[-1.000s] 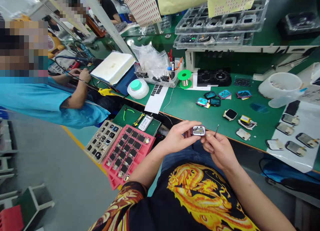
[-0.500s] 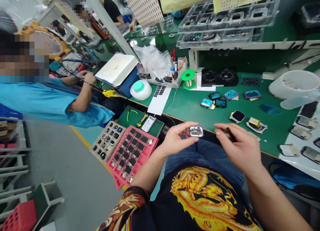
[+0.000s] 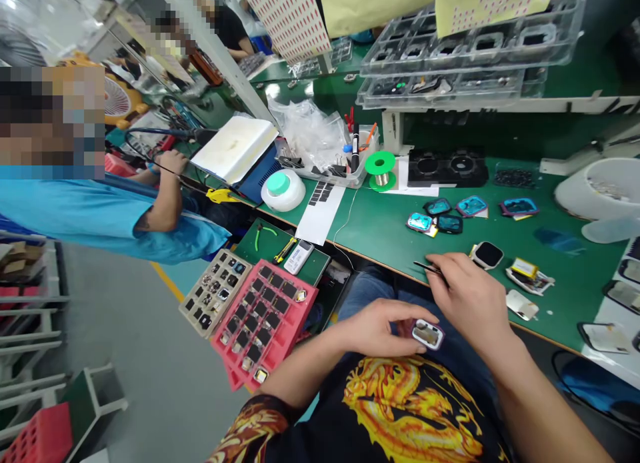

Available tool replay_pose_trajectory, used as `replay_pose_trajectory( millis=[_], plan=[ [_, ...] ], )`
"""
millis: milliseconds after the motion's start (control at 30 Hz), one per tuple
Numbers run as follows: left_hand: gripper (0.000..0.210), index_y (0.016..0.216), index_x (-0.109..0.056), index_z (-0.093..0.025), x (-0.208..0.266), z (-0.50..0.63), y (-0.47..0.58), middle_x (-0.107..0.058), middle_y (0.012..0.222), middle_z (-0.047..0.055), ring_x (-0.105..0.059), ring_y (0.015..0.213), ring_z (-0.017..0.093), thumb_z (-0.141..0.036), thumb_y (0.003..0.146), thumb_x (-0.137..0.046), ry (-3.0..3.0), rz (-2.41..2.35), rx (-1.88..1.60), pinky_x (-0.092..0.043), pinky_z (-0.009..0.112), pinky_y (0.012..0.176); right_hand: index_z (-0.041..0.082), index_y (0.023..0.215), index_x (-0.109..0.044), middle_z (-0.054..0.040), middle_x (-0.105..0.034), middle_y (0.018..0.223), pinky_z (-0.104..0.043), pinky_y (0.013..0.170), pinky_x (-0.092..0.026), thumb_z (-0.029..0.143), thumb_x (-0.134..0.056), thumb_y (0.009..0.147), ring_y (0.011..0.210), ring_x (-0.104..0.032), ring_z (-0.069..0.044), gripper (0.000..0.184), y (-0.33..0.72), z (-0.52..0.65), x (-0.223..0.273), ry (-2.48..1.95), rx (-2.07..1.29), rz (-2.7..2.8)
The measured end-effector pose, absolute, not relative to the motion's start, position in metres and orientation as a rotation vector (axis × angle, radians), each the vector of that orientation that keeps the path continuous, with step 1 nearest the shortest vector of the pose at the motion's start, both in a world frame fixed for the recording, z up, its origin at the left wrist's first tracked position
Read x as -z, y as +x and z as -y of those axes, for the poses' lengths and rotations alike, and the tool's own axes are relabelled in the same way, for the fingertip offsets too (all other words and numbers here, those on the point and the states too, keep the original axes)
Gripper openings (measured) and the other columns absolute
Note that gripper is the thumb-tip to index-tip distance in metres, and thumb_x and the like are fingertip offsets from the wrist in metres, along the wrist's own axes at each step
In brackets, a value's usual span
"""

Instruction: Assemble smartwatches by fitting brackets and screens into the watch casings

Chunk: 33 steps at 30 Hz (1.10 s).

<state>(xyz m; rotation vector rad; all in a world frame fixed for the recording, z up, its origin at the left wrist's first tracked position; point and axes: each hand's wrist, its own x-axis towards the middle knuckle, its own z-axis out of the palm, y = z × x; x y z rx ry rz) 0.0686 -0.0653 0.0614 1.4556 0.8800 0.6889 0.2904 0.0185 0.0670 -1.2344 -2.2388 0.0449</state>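
My left hand (image 3: 387, 326) is closed around the edge of a small watch housing (image 3: 427, 334), which sits over my lap with its grey inside facing up. Above the front edge of the bench, my right hand (image 3: 467, 293) pinches dark tweezers (image 3: 425, 267), their tip pointing left. Just beyond that hand lies a white-rimmed watch (image 3: 487, 255) with a black screen. To its right is an opened watch part with a yellow battery (image 3: 524, 268), and a white panel (image 3: 521, 305) lies nearer the edge.
Several watch frames with blue film (image 3: 471, 205) lie further back by a green solder spool (image 3: 380, 171). A pink tray (image 3: 295, 319) of parts stands at my left. A white tub (image 3: 595, 189) is at the right. A co-worker in a blue shirt (image 3: 100, 213) sits at left.
My left hand has brought the watch housing down and right, closer to my body. The right hand has turned, and the tweezers now show plainly, pointing left over the bench edge.
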Motion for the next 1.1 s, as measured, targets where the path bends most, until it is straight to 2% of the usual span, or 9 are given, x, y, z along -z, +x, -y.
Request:
replay_pose_trajectory(
  millis=[300, 567, 700, 1000, 1100],
  plan=[
    [0.055, 0.147, -0.079, -0.019, -0.067, 0.051, 0.083, -0.084, 0.119, 0.012, -0.073, 0.084, 0.016, -0.042, 0.098, -0.086, 1.620, -0.759, -0.665, -0.064, 0.032, 0.083, 0.018, 0.127, -0.077, -0.0082, -0.083, 0.115, -0.036, 0.073, -0.050, 0.029, -0.067, 0.112, 0.089, -0.076, -0.022, 0.021, 0.289, -0.019, -0.068, -1.271, -0.021, 2.266],
    [0.055, 0.147, -0.078, -0.018, -0.067, 0.052, 0.079, -0.084, 0.124, 0.014, -0.072, 0.087, 0.016, -0.040, 0.097, -0.086, 1.635, -0.783, -0.709, -0.063, 0.032, 0.085, 0.017, 0.126, -0.078, -0.0076, -0.082, 0.115, -0.035, 0.074, -0.049, 0.030, -0.068, 0.113, 0.089, -0.076, -0.022, 0.021, 0.288, -0.019, -0.071, -1.265, -0.008, 2.273],
    [0.054, 0.148, -0.078, -0.022, -0.067, 0.054, 0.077, -0.085, 0.130, 0.012, -0.074, 0.088, 0.016, -0.037, 0.097, -0.086, 1.628, -0.830, -0.706, -0.063, 0.032, 0.088, 0.018, 0.125, -0.078, -0.0084, -0.082, 0.114, -0.035, 0.074, -0.049, 0.031, -0.066, 0.113, 0.088, -0.076, -0.022, 0.021, 0.287, -0.019, -0.072, -1.276, 0.002, 2.279],
    [0.055, 0.149, -0.077, -0.020, -0.072, 0.047, 0.077, -0.085, 0.127, 0.013, -0.077, 0.092, 0.018, -0.040, 0.098, -0.085, 1.715, -0.821, -0.680, -0.064, 0.034, 0.090, 0.019, 0.125, -0.078, -0.0080, -0.083, 0.112, -0.035, 0.075, -0.051, 0.031, -0.065, 0.114, 0.088, -0.077, -0.022, 0.021, 0.288, -0.020, -0.070, -1.270, 0.001, 2.276],
    [0.056, 0.148, -0.078, -0.022, -0.073, 0.046, 0.078, -0.085, 0.127, 0.011, -0.079, 0.098, 0.020, -0.037, 0.096, -0.089, 1.728, -0.857, -0.638, -0.065, 0.034, 0.093, 0.019, 0.124, -0.078, -0.0075, -0.083, 0.112, -0.034, 0.075, -0.050, 0.031, -0.066, 0.113, 0.087, -0.077, -0.022, 0.020, 0.288, -0.020, -0.069, -1.269, 0.002, 2.272]
  ],
)
